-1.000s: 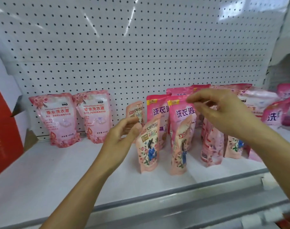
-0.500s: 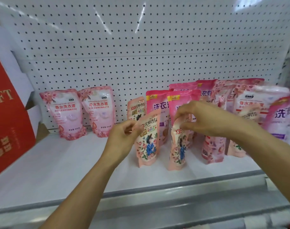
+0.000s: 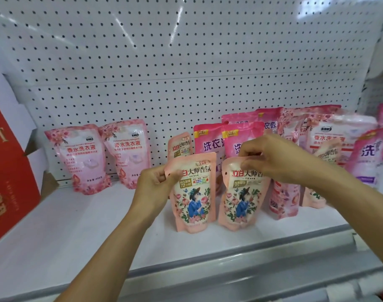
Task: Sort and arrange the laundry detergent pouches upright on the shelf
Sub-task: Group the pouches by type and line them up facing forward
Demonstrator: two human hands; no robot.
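1. The left hand (image 3: 155, 184) pinches the top left corner of a peach floral pouch (image 3: 193, 192), thumb on the front face and the other fingers curled behind the edge
2. That pouch stands upright on the white shelf (image 3: 77, 236), near the front, its printed face turned to the camera
3. The right hand (image 3: 271, 158) pinches the top edge of a second peach floral pouch (image 3: 240, 192), fingers curled over the rim and the thumb pressed on the front below them
4. The second pouch stands upright just to the right of the first, a narrow gap between them, bottoms roughly level
5. A third peach pouch (image 3: 180, 144) stands behind the first, mostly hidden
6. Behind both held pouches stand bright pink pouches (image 3: 208, 140), packed close together, with more pink pouches (image 3: 330, 136) crowded to the right, some leaning
7. Two pale pink pouches (image 3: 81, 158) stand side by side well to the left, against the white pegboard (image 3: 186, 51)
8. A red box (image 3: 7, 171) sits at the far left end of the shelf
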